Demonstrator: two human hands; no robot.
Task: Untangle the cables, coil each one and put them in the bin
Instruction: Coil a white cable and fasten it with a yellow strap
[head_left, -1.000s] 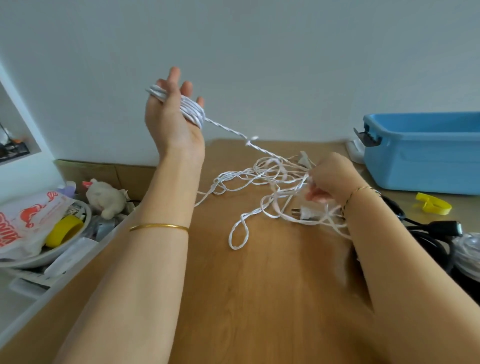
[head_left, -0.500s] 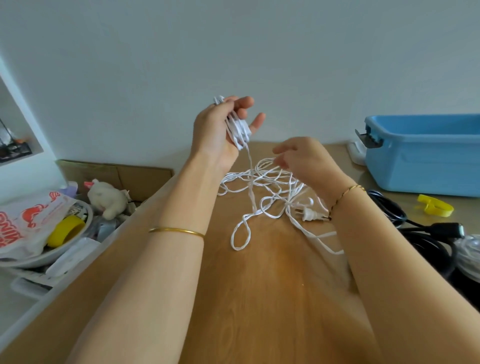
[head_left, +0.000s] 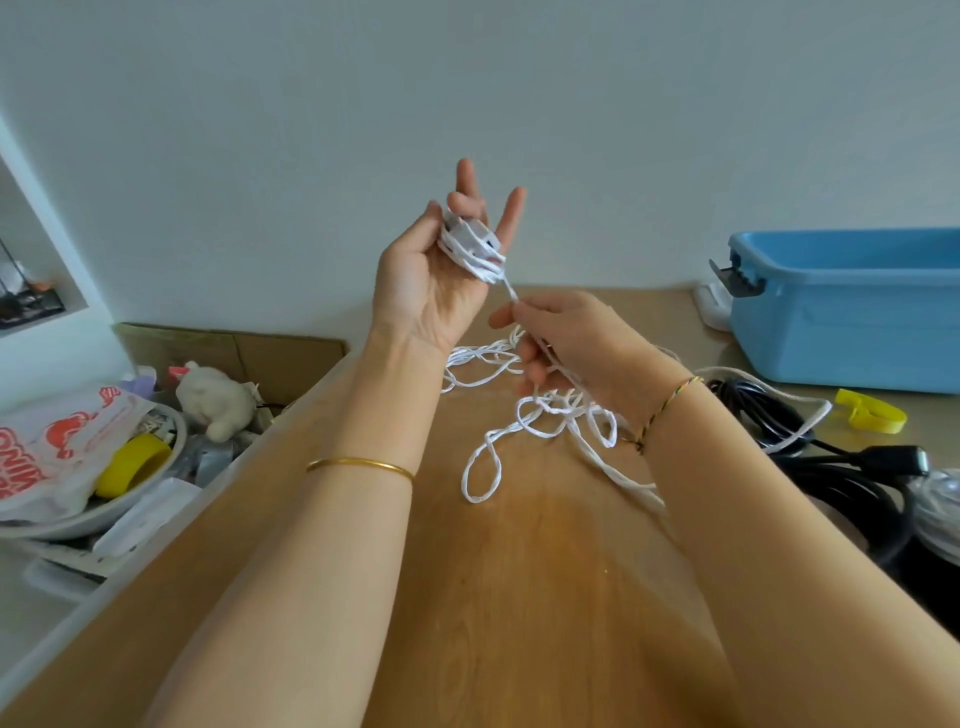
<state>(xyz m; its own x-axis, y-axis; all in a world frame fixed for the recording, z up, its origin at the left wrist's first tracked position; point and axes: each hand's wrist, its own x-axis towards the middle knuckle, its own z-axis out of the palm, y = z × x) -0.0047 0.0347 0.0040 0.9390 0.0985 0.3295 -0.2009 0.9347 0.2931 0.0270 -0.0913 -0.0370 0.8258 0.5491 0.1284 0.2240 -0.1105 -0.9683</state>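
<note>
A thin white twisted cable (head_left: 545, 410) lies in loose tangled loops on the wooden table (head_left: 519, 597). Part of it is wound into a small coil (head_left: 471, 248) around the fingers of my left hand (head_left: 431, 275), raised above the table with its thumb on the coil. Just below and to the right, my right hand (head_left: 561, 338) pinches the strand running down from that coil. The blue plastic bin (head_left: 852, 306) stands at the back right, open on top.
Black cables (head_left: 841, 467) with a plug lie at the right edge, near a yellow strap (head_left: 872, 413) and a clear lid. Left of the table sits a bowl (head_left: 104, 514) with a yellow roll, a plastic bag and a small plush toy.
My left hand has swung right and turned, palm side now toward me, with the coil still on it. My right hand has risen from the tangle to the strand under the coil.
</note>
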